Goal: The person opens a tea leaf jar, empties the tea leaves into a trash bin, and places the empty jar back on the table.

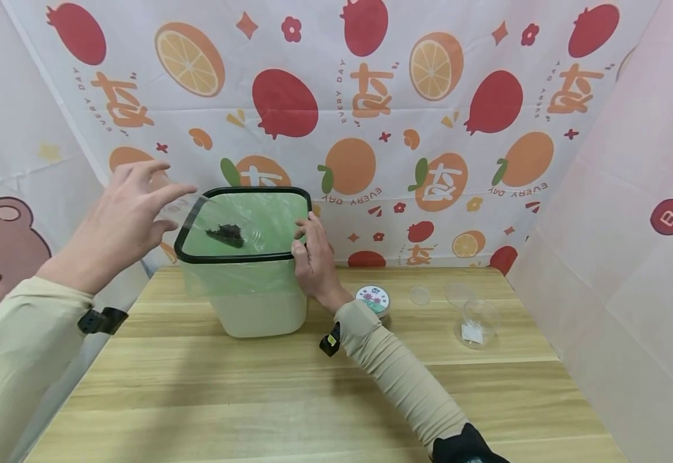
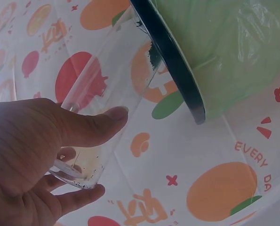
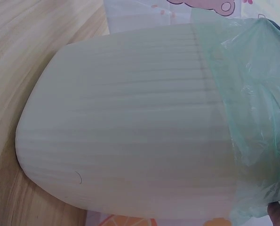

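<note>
One clear cup (image 2: pixel 112 87), hard to make out, is gripped by the left hand (image 1: pixel 130 215); the right hand (image 1: pixel 316 257) grips the bin rim (image 1: pixel 244 258).

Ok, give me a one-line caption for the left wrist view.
The left hand holds a tilted clear container flecked with dark specks near a black-rimmed, green-lined bin.
</note>
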Demonstrator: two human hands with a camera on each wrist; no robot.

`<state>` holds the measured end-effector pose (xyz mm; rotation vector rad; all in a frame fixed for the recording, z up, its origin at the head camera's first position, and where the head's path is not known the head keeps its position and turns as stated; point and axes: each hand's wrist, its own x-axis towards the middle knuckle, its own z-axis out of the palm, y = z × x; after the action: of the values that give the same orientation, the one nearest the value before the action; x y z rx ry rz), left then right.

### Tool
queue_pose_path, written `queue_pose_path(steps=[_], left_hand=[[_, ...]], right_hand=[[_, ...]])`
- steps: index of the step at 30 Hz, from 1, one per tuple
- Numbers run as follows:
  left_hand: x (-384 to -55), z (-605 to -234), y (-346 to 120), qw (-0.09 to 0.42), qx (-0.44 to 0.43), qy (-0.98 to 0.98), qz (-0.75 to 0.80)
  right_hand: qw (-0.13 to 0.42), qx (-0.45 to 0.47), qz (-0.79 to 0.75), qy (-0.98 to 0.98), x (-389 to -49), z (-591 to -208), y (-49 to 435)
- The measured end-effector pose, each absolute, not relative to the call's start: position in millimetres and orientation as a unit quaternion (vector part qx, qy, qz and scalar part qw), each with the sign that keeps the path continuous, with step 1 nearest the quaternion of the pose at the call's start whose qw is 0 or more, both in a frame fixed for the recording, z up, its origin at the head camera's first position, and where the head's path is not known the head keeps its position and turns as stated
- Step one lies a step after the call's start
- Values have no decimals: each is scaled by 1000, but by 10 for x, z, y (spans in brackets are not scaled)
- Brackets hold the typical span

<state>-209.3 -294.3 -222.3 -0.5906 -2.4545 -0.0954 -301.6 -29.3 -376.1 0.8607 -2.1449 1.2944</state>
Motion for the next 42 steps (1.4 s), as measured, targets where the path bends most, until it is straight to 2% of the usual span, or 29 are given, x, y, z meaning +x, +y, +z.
queue_pose_path(steps=[6, 25, 35, 42], left_hand=[[-2089, -2199, -2909, 293, -223, -929, -18], [-2162, -2138, -2796, 308, -259, -915, 31], [-2164, -2127, -2739, 343, -301, -889, 40], [-2174, -2147, -2743, 366, -312, -870, 109]], right_hand=[[255, 317, 471, -783, -3019, -3764, -294], [255, 319, 471, -782, -3021, -3766, -302], [247, 315, 478, -782, -3016, -3775, -308], [261, 319, 479, -775, -3028, -3786, -315]])
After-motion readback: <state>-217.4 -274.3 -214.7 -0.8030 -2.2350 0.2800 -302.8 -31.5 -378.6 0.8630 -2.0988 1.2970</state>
